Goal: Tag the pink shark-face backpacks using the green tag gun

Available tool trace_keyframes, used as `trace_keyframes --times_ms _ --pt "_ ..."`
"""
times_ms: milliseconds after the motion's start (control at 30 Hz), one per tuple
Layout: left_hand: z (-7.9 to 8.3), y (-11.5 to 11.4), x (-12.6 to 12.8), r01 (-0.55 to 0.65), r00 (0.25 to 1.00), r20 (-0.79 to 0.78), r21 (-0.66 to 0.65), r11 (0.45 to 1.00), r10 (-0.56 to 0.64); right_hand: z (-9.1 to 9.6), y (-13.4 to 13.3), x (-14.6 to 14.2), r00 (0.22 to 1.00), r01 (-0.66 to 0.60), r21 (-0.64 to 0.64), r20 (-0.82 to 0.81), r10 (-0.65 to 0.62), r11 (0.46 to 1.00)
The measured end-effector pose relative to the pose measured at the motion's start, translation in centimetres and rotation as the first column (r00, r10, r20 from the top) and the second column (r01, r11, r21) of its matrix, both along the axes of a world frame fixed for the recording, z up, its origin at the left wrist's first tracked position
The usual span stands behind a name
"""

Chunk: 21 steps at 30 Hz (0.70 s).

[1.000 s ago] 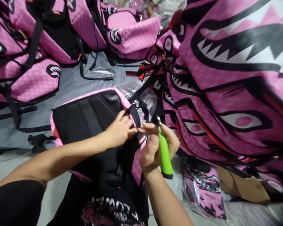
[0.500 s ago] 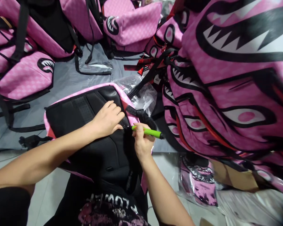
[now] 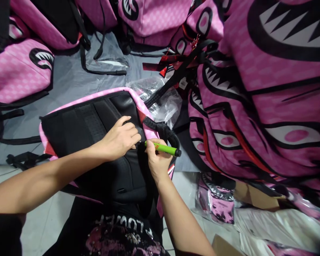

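A pink backpack lies with its black padded back panel up, partly over my lap and partly on the grey-covered table. On the panel rests my left hand, its fingers curled and pinching the black material near the top, one finger lifted. What exactly sits between those fingertips is hidden. My right hand grips a green marker with a black end, its other end pointing at my left fingertips. Beside the right hand loops the black top handle of the backpack.
Several pink backpacks with shark-mouth prints pile up on the right. More pink bags lie at the left and back. Clear plastic wrapping sits behind the backpack. Below right are a bagged pink item and cardboard.
The fingers of my left hand have curled in more, and the marker has shifted slightly left toward them. The whole view has shifted a little.
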<state>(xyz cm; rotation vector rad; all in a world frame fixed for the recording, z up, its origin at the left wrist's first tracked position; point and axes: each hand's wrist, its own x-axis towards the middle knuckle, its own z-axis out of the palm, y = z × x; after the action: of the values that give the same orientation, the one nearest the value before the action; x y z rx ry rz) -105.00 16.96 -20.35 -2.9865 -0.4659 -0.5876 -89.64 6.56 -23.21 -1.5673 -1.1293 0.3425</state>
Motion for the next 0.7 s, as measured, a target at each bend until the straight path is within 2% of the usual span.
trace_keyframes --times_ms 167,333,567,700 --pt "-0.52 0.06 -0.02 0.006 1.0 0.029 0.057 0.998 -0.008 0.08 0.08 -0.01 0.998 0.045 -0.007 0.042 -0.045 0.999" --pt "-0.93 0.0 -0.13 0.008 0.997 0.076 0.105 0.994 -0.016 0.42 0.24 -0.01 0.998 0.018 -0.033 0.068 -0.015 0.999" --pt "-0.96 0.02 -0.13 0.005 0.995 0.098 0.112 0.994 -0.016 0.35 0.6 -0.08 0.993 0.053 -0.06 0.11 -0.046 0.997" --pt "-0.92 -0.02 -0.07 0.0 0.996 0.088 0.112 0.994 -0.01 0.37 0.67 -0.09 0.997 0.051 -0.055 0.061 -0.048 0.997"
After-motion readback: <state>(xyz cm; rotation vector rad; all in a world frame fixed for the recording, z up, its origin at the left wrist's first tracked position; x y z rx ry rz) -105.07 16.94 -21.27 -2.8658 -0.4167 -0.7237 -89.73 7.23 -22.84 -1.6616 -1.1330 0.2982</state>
